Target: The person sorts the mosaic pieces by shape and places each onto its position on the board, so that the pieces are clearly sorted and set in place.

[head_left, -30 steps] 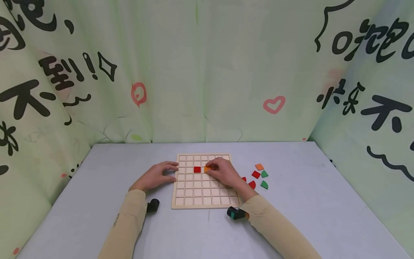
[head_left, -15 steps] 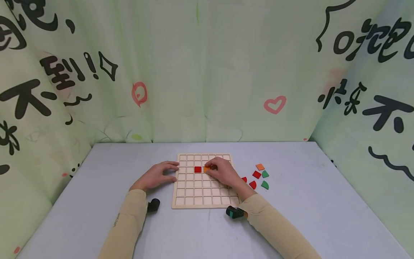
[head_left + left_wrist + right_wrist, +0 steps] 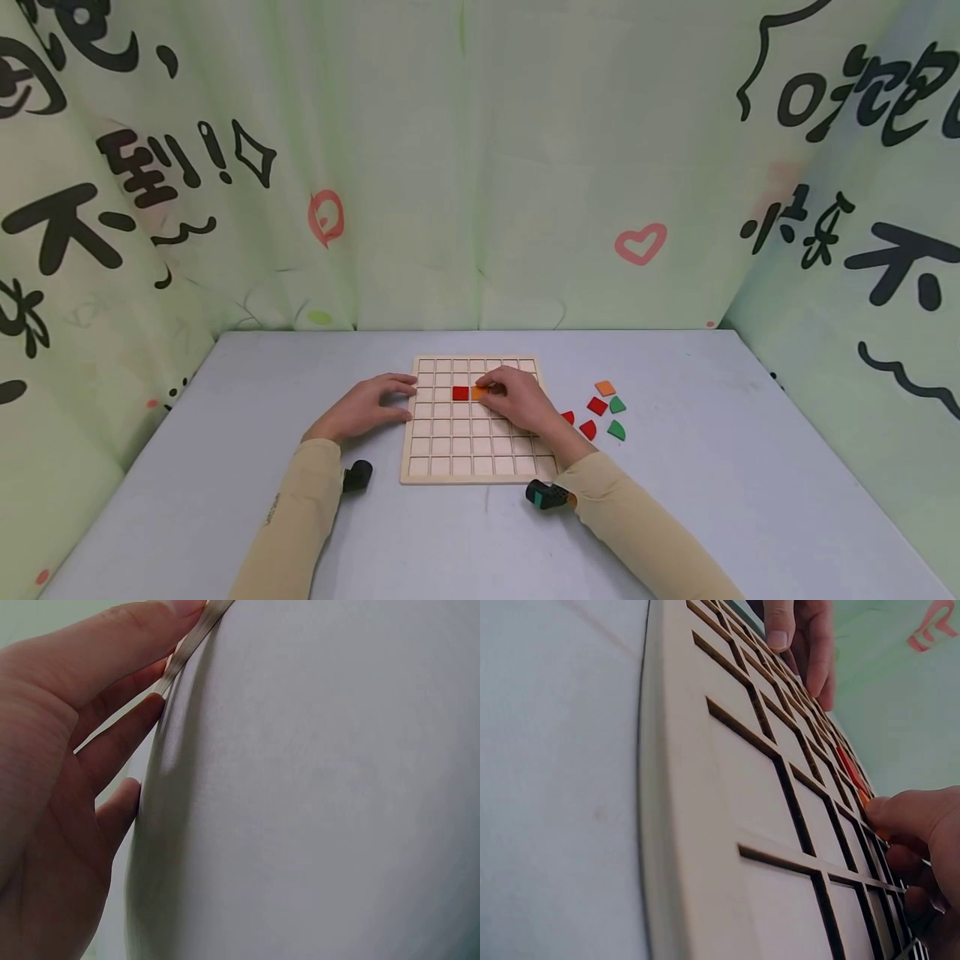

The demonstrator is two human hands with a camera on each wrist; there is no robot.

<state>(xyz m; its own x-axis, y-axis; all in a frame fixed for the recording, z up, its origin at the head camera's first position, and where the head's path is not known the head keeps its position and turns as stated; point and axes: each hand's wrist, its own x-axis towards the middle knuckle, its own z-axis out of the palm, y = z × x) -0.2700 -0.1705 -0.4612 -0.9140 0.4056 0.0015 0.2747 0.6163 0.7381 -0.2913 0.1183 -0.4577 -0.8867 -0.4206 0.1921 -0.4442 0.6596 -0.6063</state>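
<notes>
A pale wooden board [image 3: 450, 479] with a raised grid lies on the table. One red square tile [image 3: 460, 393] sits in a cell of its upper half. Just right of it is an orange tile [image 3: 477, 393], pinched between the thumb and fingers of my right hand [image 3: 517, 396], which partly hide it. In the right wrist view, the thumb presses at the orange tile [image 3: 865, 799] beside the red tile [image 3: 850, 768]. My left hand [image 3: 367, 407] rests at the board's left edge, fingers spread and fingertips touching it; the left wrist view shows the thumb [image 3: 127, 637] along that edge.
Right of the board lie loose pieces: an orange tile [image 3: 605, 388], a red square [image 3: 597, 406], green quarter-rounds [image 3: 617, 430] and red rounded pieces [image 3: 588, 429], one partly behind the right forearm. A printed curtain [image 3: 480, 167] surrounds the white table [image 3: 712, 483].
The orange tile in my right hand has shifted slightly left, closer to the red tile. My left hand stays at the board's edge. The whole head view has drifted a little.
</notes>
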